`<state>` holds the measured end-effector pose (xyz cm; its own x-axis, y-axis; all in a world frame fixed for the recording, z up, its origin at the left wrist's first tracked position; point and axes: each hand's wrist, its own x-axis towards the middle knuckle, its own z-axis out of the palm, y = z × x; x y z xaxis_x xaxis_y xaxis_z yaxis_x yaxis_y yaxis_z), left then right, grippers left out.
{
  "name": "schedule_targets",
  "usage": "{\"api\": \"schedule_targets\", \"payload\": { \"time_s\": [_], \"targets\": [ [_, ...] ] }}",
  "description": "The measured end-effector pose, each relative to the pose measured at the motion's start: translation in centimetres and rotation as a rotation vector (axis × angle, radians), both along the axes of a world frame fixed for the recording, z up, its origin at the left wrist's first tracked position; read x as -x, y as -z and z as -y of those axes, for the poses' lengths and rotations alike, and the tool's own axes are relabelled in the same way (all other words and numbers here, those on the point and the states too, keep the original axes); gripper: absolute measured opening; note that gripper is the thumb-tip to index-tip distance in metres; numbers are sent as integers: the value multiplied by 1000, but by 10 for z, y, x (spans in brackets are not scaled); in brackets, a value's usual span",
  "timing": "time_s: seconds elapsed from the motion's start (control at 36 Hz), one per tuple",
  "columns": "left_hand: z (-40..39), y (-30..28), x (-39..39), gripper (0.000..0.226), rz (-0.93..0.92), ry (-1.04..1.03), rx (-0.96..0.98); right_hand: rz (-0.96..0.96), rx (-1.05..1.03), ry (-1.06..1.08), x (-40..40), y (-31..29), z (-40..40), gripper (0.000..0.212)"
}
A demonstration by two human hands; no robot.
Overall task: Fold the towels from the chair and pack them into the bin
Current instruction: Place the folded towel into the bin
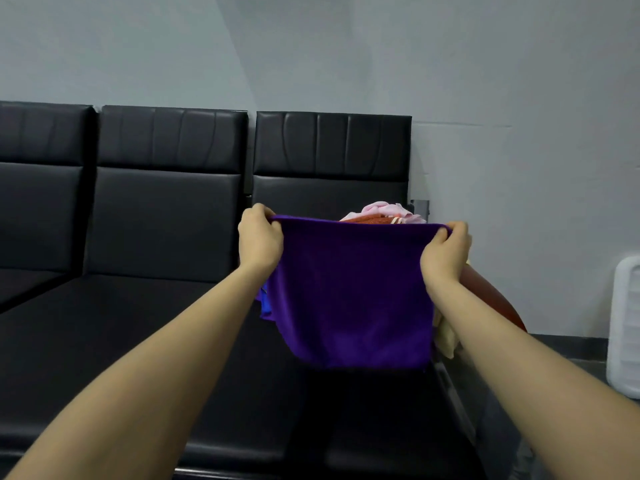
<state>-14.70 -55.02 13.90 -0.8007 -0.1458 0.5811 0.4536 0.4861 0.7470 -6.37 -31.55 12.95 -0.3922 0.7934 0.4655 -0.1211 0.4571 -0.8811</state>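
1. The left hand (260, 233) and right hand (446, 249) each pinched a top corner of the purple towel (356, 299), which hung stretched in the air above the black chair (166, 306).
2. A weak pinch could have let a corner slip, so the fold would go crooked.
3. The hanging edge might have snagged the towel pile (384, 214) behind it and dragged pieces off.
4. No bin was clearly visible.

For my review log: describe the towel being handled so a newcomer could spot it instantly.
Find the rightmost black seat. In front of it, the left hand and right hand pinch the purple towel by its top corners. It alone hangs spread flat; the pink towel lies heaped behind.
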Motion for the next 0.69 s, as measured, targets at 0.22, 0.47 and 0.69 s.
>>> {"api": "schedule_targets", "payload": {
  "time_s": [0.22,0.47,0.69],
  "targets": [
    [3,20,-31,17,-48,39,-82,22,28,-22,-16,12,2,16],
    [17,57,-62,20,74,-92,59,228,24,16,-58,34,13,16],
    [25,89,-76,33,253,-104,259,388,24,-10,-78,71,7,22]
  ]
}}
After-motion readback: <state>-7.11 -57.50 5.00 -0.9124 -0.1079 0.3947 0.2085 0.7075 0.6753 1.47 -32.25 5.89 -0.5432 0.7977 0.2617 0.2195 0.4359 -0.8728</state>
